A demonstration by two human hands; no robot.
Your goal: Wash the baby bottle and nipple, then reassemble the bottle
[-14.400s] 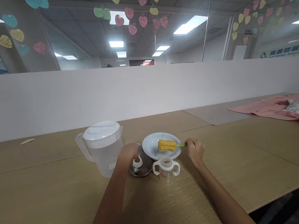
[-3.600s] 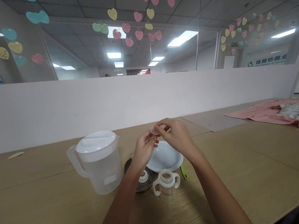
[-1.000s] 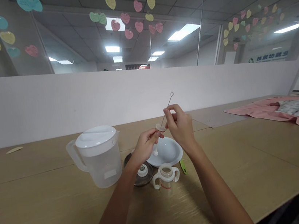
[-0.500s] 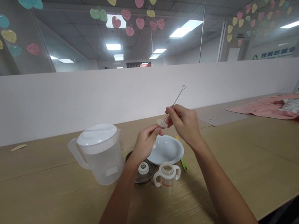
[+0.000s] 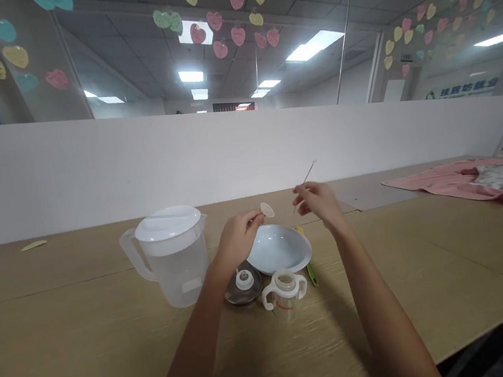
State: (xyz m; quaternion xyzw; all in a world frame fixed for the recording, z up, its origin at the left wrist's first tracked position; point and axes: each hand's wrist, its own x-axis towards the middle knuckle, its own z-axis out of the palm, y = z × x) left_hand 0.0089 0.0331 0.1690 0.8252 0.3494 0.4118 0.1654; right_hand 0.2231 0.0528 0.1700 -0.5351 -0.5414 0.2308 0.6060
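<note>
My left hand (image 5: 237, 240) pinches a small pale round bottle part (image 5: 267, 210) above the white bowl (image 5: 279, 250). A short gap to its right, my right hand (image 5: 319, 200) holds a thin wire brush (image 5: 307, 174) that points up and to the right. Below the hands stand a handled baby bottle (image 5: 284, 292) without its top and a dark round lid (image 5: 242, 287) with a white piece on it. A green-handled brush (image 5: 311, 272) lies beside the bowl.
A clear lidded water pitcher (image 5: 174, 255) stands left of the bowl on the wooden table (image 5: 67, 336). Pink cloth (image 5: 473, 181) lies at the far right. A white partition wall (image 5: 136, 160) runs behind the table. The table's front edge drops off at right.
My right hand has pulled the wire brush out of the small part and moved right. The two hands have come apart, and the brush tip is now lower.
</note>
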